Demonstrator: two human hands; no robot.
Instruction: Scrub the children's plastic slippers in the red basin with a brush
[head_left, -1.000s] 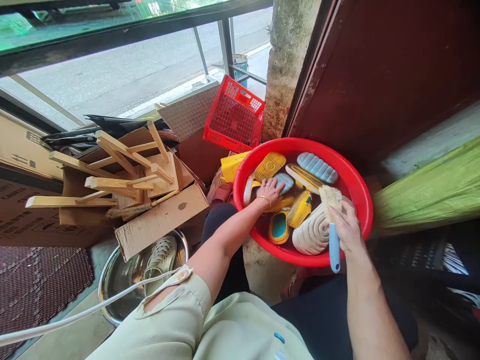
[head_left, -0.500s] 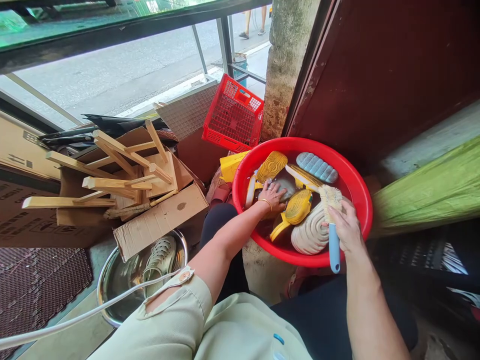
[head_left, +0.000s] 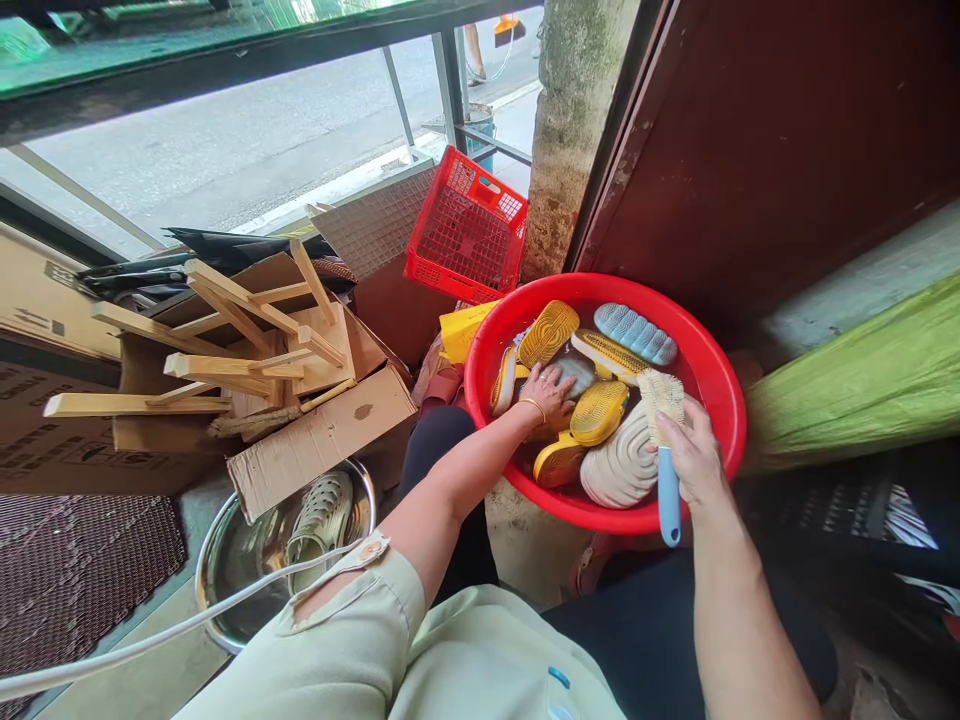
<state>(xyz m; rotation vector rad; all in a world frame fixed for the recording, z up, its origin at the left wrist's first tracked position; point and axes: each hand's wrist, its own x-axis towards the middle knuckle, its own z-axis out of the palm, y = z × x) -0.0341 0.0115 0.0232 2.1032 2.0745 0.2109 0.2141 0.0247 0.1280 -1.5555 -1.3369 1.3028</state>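
Observation:
A red basin [head_left: 731, 400] holds water and several shoes, mostly soles up. My left hand [head_left: 546, 393] lies on a grey shoe [head_left: 576, 374] among them, its fingers spread. My right hand [head_left: 696, 452] is closed round a brush [head_left: 669, 495] with a blue handle and pale bristles, over the basin's right side. Below the brush head, to its left, is a cream shoe [head_left: 616, 468]. Near my left hand are yellow-soled shoes [head_left: 598, 413], and a light blue sole [head_left: 634, 334] lies at the back.
A red crate [head_left: 469, 230] stands behind the basin. To the left, wooden stools [head_left: 262, 340] rest on cardboard boxes. A metal basin [head_left: 214, 560] with a pale clog [head_left: 322, 525] sits at lower left. Green cloth [head_left: 862, 370] hangs at right. Outside, a person's leg [head_left: 475, 55] shows.
The yellow-soled shoes beside my left hand have shifted and turned slightly in the water. Both hands are nearly where they were. Outside, the leg has moved left and an orange broom shows.

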